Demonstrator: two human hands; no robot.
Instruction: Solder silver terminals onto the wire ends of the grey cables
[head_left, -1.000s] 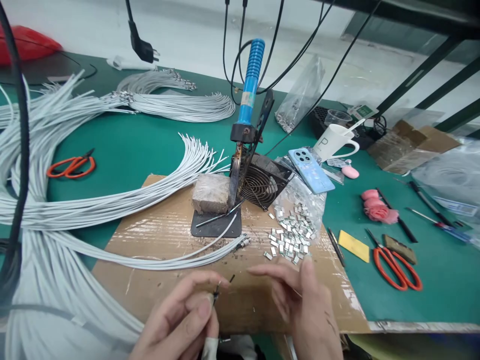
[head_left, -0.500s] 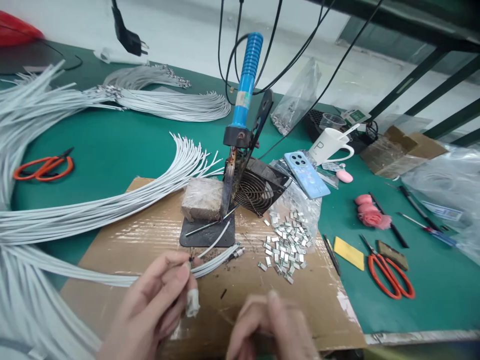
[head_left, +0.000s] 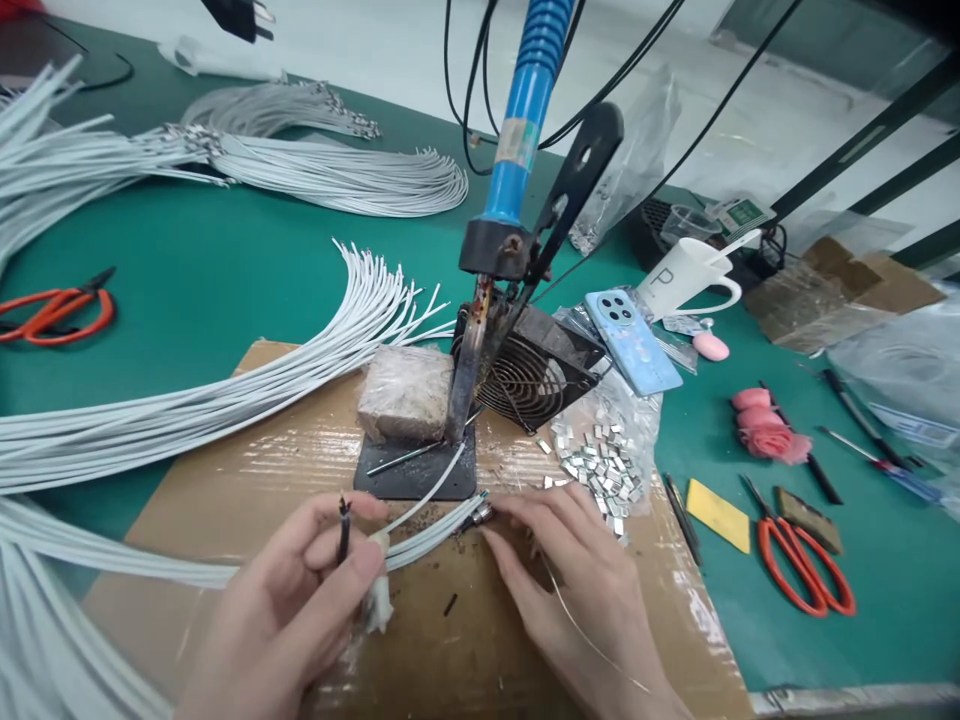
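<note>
Wire end (head_left: 343,520), dark and stripped, is pinched upright between thumb and forefinger of the left hand (head_left: 289,610), above the near part of the cardboard sheet (head_left: 225,500). Right hand (head_left: 581,590) is laid flat on the cardboard, fingers loosely spread, fingertips touching the metal-tipped ends of a small white wire bundle (head_left: 442,520); nothing is gripped. Metal clips (head_left: 600,470) are heaped just beyond the right fingertips. Soldering iron (head_left: 510,210) is held tilted in its stand (head_left: 416,470), beside a brown block (head_left: 405,393) and a fan (head_left: 525,375).
</note>
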